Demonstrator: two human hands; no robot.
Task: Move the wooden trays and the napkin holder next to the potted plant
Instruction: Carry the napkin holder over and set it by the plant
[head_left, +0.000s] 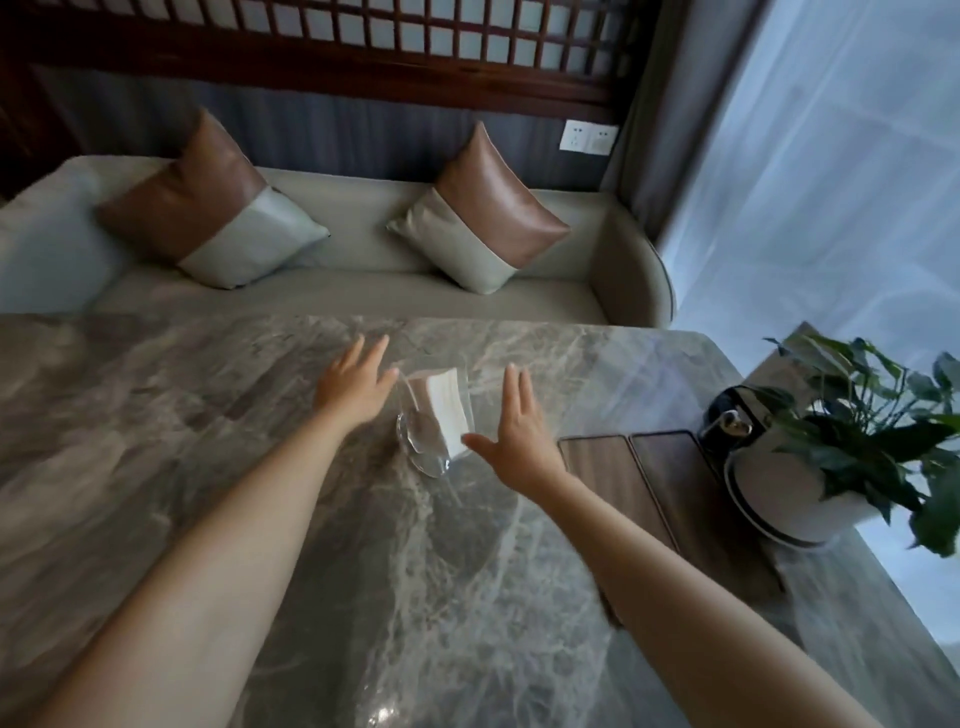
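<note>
A clear glass napkin holder with white napkins stands on the marble table, near its middle. My left hand is spread open just left of the holder, its thumb close to the rim. My right hand is spread open just right of it, thumb near the base. Neither hand grips the holder. Two dark wooden trays lie side by side at the right, beside the potted plant in its white pot.
A dark kettle stands behind the trays, next to the plant pot. Beyond the table's far edge is a grey sofa with two brown-and-grey cushions. A curtained window fills the right side.
</note>
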